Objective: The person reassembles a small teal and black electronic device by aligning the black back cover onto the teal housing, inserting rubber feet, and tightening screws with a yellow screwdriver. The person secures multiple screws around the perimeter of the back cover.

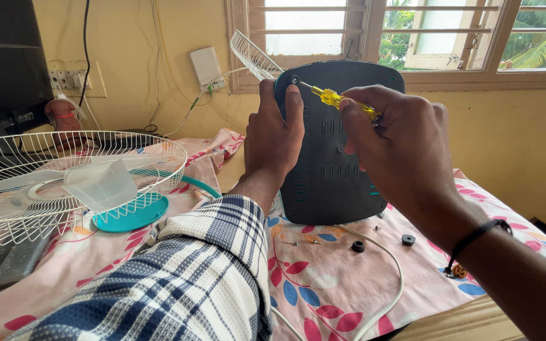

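Left hand (275, 140): I grip the upright dark fan base (336, 145) at centre frame, fingers wrapped on its left edge
Right hand (399, 148): my fingers pinch a yellow screwdriver (333, 98), tip at a top-left screw
Left of frame: white fan guard (64, 180)

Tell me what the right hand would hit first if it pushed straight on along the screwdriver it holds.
The right hand points its yellow screwdriver up-left; the tip already sits at a screw in the dark fan base panel, beside the left hand thumb. It would likely meet that screw first.
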